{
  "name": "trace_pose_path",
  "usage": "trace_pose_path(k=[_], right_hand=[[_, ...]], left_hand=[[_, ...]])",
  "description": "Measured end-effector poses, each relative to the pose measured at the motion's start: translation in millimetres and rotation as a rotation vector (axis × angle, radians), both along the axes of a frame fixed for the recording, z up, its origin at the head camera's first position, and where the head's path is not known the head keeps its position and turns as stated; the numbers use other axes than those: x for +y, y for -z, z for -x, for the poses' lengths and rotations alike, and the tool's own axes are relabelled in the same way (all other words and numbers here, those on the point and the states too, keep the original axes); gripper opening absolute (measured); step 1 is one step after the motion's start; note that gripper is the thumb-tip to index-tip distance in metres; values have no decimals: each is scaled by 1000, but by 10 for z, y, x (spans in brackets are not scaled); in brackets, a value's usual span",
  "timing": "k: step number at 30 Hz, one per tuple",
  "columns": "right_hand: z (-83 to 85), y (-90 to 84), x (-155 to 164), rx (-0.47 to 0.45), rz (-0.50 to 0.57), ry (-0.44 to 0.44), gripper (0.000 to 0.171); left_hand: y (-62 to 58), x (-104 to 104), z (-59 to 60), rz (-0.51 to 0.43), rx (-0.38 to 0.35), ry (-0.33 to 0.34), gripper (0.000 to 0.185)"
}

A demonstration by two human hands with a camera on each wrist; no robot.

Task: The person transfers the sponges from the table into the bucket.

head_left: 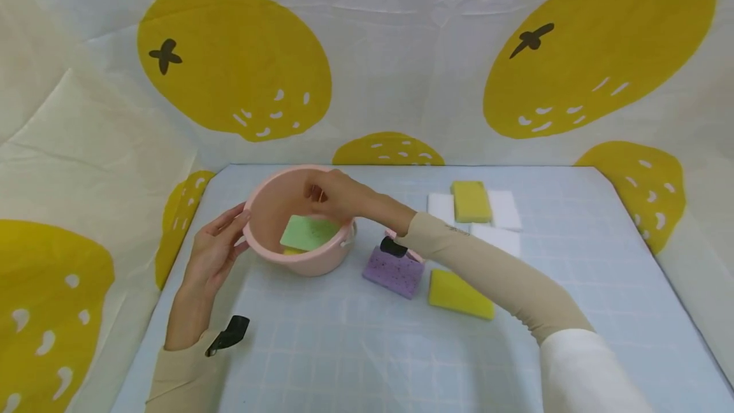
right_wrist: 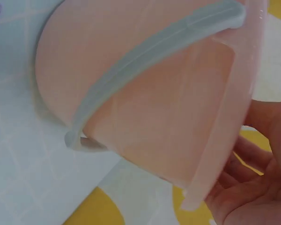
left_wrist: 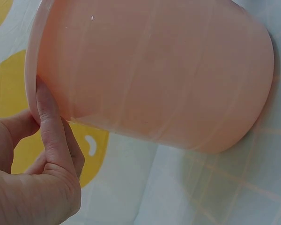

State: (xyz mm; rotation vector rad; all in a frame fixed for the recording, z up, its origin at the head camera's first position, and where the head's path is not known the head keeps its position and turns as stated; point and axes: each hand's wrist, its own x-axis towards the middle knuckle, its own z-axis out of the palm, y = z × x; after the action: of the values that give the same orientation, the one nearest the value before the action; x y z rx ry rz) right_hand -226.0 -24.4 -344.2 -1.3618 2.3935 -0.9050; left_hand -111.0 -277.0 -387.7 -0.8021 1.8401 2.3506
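Observation:
A pink bucket [head_left: 304, 266] stands on the left part of the table, its mouth tipped towards the head camera in this view. My left hand [head_left: 212, 250] pinches the bucket's rim at the left, thumb and fingers on either side of it, as the left wrist view shows. My right hand [head_left: 338, 195] reaches over the far right side of the rim, fingers loosely bent inside the mouth, with nothing seen between them. Within the bucket lies a light green sponge [head_left: 309, 232], and a yellow sponge [head_left: 292, 251] peeks out beneath it. The bucket's pale handle [right_wrist: 145, 58] hangs down its right side.
Right of the bucket lie a purple sponge [head_left: 393, 271] and a yellow sponge [head_left: 460, 294]. Farther back, another yellow sponge [head_left: 471, 201] sits among white sponge blocks [head_left: 504, 210]. Cloth with a lemon print [head_left: 235, 56] walls the table [head_left: 344, 349] at the back and sides.

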Motion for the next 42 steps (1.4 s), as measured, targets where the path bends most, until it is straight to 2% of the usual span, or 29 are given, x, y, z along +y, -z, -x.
trace_pose_path(k=[5,15,25,34,42], right_hand=[[-3,-56,121,-34,50,22,21],[-1,-58,377,-88,174,82,22],[-38,-73,638,-133,254,159,21],[-68,15,886,-170,280,213,22],[-124,184,1070,-186,275,242,22]], left_hand=[[0,-6,-8,-4,9,-6,79],[14,9,4,-1,11,-17,80],[21,4,-2,7,15,-17,81],[8,0,-27,0,26,-8,80],[18,1,-14,-1,23,-12,80]])
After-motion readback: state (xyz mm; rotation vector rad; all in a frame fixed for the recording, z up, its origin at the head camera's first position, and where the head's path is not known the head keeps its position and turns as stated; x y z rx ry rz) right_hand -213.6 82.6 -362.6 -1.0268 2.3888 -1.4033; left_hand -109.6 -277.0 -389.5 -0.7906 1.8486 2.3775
